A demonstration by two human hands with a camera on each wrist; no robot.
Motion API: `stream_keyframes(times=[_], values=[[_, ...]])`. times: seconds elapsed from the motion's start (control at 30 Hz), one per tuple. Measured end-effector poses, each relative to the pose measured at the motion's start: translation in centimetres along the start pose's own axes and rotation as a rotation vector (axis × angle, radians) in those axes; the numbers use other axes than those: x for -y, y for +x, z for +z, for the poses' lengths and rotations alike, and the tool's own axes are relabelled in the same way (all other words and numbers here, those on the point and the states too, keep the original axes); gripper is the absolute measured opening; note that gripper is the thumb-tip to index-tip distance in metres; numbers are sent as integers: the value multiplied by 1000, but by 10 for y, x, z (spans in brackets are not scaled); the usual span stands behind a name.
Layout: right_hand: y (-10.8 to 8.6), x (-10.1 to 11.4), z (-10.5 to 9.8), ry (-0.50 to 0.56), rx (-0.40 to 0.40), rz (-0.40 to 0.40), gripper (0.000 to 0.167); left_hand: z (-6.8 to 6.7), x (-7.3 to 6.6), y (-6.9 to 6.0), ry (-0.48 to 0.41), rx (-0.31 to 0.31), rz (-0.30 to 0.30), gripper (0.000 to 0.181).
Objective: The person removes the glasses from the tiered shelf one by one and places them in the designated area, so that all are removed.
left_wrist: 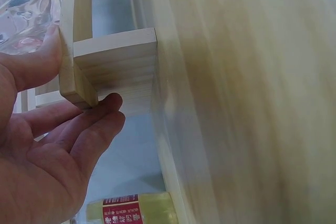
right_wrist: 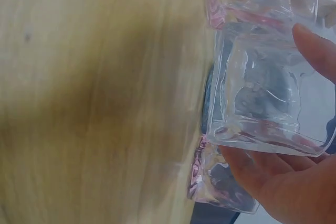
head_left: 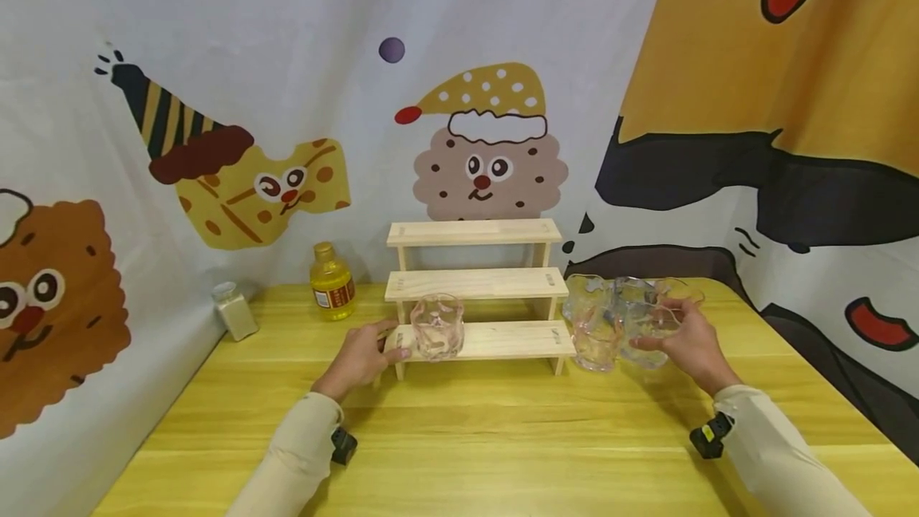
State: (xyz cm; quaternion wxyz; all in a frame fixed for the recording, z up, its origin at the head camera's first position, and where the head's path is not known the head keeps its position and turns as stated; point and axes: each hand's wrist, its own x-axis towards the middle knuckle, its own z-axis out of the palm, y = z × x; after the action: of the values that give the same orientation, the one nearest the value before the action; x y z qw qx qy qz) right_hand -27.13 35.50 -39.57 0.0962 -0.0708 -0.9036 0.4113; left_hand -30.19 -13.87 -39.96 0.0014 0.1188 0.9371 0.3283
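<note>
A three-tier wooden rack (head_left: 477, 284) stands at the back middle of the table. My left hand (head_left: 359, 357) grips the left end of its lowest shelf; in the left wrist view the thumb lies over the board (left_wrist: 79, 85) and the fingers are beneath. Close by that hand, a pinkish glass cup (head_left: 438, 329) sits on this shelf. My right hand (head_left: 692, 345) holds a clear glass cup (right_wrist: 268, 93) between thumb and fingers, right of the rack. Whether its base touches the table, I cannot tell. A pink-tinted cup (head_left: 596, 345) is beside it.
Several more glass cups (head_left: 589, 294) cluster behind the right hand. A yellow oil bottle (head_left: 333, 284) stands left of the rack, and a small jar with pale contents (head_left: 235, 312) is at the table's left edge. A printed curtain (head_left: 287, 38) hangs behind.
</note>
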Motion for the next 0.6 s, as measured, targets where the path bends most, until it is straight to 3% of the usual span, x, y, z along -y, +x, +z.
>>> stream_keyframes(times=[0.6], values=[[-1, -9, 3, -26, 26, -14, 106, 2, 1, 2, 2, -4, -8, 58]])
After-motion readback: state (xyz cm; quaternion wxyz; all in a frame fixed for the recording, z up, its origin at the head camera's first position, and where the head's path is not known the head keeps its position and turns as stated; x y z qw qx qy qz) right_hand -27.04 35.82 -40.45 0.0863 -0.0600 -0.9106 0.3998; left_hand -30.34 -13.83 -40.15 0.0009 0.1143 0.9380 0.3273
